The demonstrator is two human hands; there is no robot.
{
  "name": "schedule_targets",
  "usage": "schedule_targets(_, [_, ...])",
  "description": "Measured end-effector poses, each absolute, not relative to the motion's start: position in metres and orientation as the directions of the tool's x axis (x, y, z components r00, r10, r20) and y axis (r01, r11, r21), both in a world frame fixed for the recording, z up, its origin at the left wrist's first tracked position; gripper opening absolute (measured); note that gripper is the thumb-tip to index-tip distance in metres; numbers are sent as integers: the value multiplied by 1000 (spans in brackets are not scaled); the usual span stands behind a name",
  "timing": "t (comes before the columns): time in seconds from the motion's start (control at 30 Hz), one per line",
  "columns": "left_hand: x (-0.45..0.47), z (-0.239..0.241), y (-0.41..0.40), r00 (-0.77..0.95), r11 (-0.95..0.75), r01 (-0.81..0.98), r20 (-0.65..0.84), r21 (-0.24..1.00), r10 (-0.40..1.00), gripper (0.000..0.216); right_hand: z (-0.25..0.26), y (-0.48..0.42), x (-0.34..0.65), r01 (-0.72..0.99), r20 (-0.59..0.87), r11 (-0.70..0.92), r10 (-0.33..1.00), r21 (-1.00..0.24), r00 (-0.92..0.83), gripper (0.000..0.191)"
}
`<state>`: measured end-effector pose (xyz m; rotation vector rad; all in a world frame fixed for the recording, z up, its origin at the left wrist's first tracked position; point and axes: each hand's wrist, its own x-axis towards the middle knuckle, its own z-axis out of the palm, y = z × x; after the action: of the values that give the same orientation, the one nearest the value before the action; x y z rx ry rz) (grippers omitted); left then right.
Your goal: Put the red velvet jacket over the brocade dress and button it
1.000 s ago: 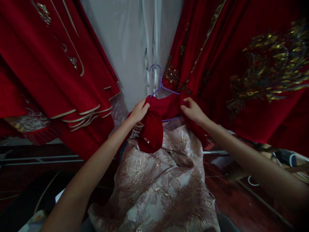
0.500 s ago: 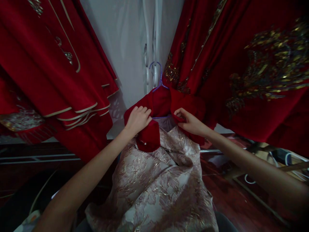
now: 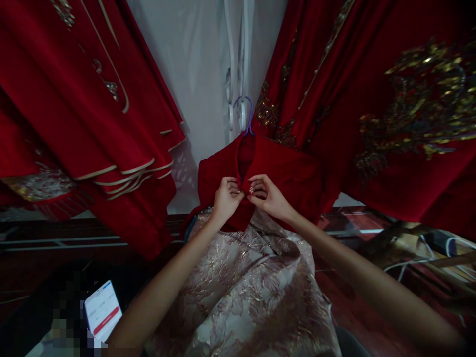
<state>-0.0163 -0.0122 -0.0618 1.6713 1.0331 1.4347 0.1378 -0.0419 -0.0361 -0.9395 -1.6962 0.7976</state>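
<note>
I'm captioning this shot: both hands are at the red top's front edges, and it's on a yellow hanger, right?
Not quite: the head view shows a purple hanger. The left hand and right hand are at the front edges of the red top.

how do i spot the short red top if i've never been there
Start at the pale grey panel between bead-trimmed hanging red garments. Low in front of it, a purple hanger hook rises from the neck of the short red top. Unlike its neighbours, it has the left hand and right hand at its front opening.
</note>
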Motion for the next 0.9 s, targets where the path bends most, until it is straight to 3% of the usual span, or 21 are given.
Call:
schedule_targets(0.1, [-19,-63,-19,48,-401,-42,403,915,914,36,-38,-50,142,161,435,470,875,-868,-212,38])
schedule_targets(0.33, [-22,-56,-35,21,-375,-161,383,913,924,38,-38,-56,141,238,477,506,862,-829,-170,28])
schedule_targets(0.73, [-26,-53,-33,129,-527,54,517,848,846,13,-39,-55,132,291,548,539,835,-790,-57,26])
schedule_targets(0.9, [-25,-48,-35,212,-522,79,497,849,841,16,-37,-57,131,331,570,541,822,-773,-13,25])
